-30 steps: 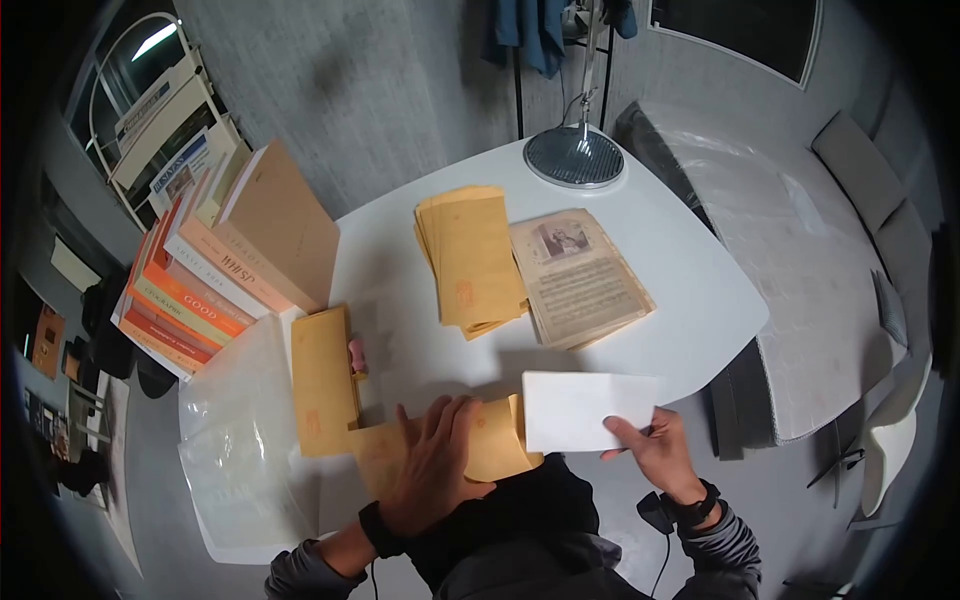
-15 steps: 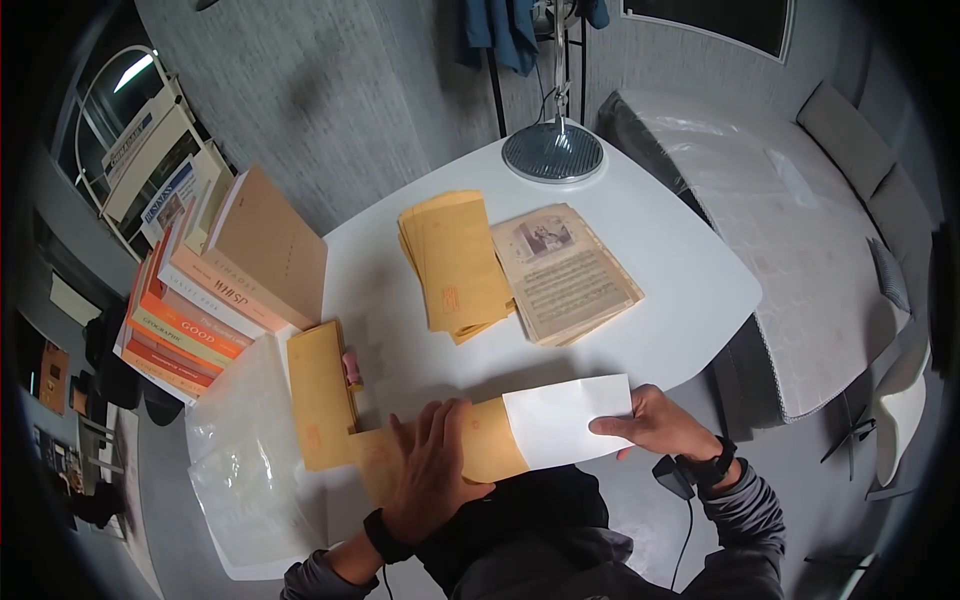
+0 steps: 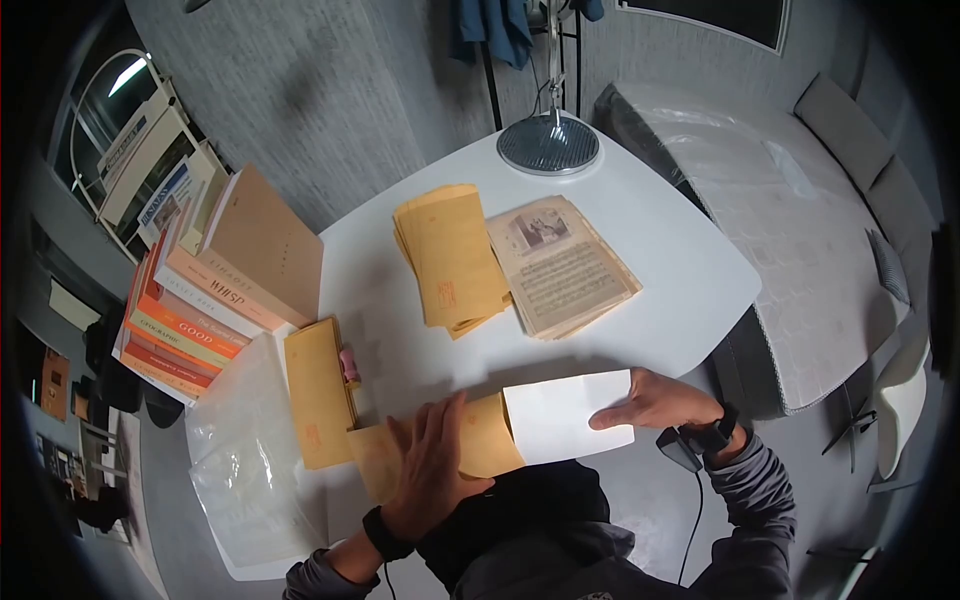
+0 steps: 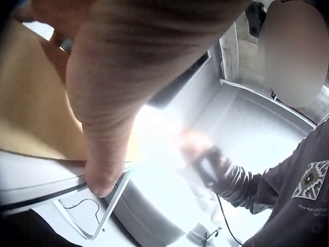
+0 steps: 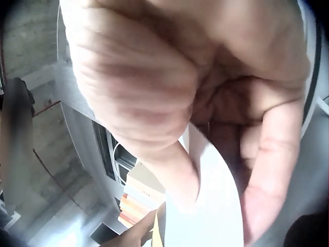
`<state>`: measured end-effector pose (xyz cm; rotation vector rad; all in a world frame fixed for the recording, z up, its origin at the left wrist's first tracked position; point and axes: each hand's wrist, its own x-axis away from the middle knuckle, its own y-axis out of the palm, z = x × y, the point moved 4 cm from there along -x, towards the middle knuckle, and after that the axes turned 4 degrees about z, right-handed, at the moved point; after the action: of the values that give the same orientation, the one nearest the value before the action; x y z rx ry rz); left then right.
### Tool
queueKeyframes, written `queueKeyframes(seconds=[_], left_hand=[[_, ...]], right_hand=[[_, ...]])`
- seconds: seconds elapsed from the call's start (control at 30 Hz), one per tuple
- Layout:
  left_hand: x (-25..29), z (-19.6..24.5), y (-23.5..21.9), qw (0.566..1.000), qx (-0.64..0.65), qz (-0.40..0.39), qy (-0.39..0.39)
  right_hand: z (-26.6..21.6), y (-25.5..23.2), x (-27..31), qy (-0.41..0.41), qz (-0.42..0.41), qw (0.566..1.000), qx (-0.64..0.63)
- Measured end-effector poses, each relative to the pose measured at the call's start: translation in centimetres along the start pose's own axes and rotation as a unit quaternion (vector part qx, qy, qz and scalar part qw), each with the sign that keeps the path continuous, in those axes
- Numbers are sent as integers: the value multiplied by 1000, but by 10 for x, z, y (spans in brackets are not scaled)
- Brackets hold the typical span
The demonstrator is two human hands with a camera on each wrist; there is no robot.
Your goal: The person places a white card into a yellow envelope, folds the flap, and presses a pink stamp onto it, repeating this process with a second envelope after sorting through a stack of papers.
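In the head view, a yellow paper envelope lies crosswise at the table's near edge. My left hand rests on it with fingers stretched out, and the thumb lies near its lower edge. My right hand pinches the far right end of a white paper, thumb on top. The paper's left end meets the envelope's right end. Close up in the right wrist view, the white paper bows between thumb and fingers. The left wrist view shows the envelope beneath the left hand.
More envelopes lie in a pile beside old sheet music, and others lie left, near a small pink object. Books stand at the left above clear plastic sleeves. A lamp base stands at the back.
My right hand has brought the white paper leftward, up against the envelope's right end. The left hand has stayed on the envelope. The head view has shifted slightly.
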<state>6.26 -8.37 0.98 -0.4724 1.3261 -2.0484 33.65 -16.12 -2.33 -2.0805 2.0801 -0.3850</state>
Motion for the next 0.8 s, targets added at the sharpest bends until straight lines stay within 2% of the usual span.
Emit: queueKeyframes(seconds=[0.03, 0.07, 0.13, 0.23, 0.33, 0.4, 0.47, 0.53, 0.6, 0.67, 0.73, 0.77, 0.8], left_hand=[[0, 0, 1, 1000, -1, -5, -2], [1, 0, 1, 1000, -5, -6, -1], [1, 2, 1, 1000, -11, -7, 2], [0, 0, 2, 1000, -13, -13, 4], [-1, -5, 4, 1000, -2, -10, 5], [0, -5, 4, 1000, -11, -9, 4], [0, -6, 4, 1000, -18, -10, 4], [-1, -6, 5, 1000, -24, -13, 4], [-1, -5, 5, 999, -28, -17, 2], [-1, -5, 5, 999, -28, -19, 1], [-1, -6, 4, 1000, -23, -18, 0], [-1, -7, 4, 1000, -10, -12, 7], [0, -8, 5, 1000, 3, -6, 13]], right_hand=[[-3, 0, -1, -52, 33, 998, 0], [3, 1, -1, 41, -18, 998, 47], [-4, -6, -4, 222, -119, 958, 138], [-8, -6, -8, 170, -122, 968, 136], [-1, -8, -13, 164, -140, 939, 268], [-1, 1, -13, 12, -43, 989, 144], [4, 1, -10, 2, -22, 994, 106], [14, -2, -9, 133, -77, 975, 160], [14, -4, -13, 119, -85, 973, 178], [16, -4, -15, 94, -80, 982, 145], [20, -8, -16, 58, -62, 995, 58], [29, -8, -16, 61, -53, 996, 22], [15, -9, -17, 106, -83, 987, 89]])
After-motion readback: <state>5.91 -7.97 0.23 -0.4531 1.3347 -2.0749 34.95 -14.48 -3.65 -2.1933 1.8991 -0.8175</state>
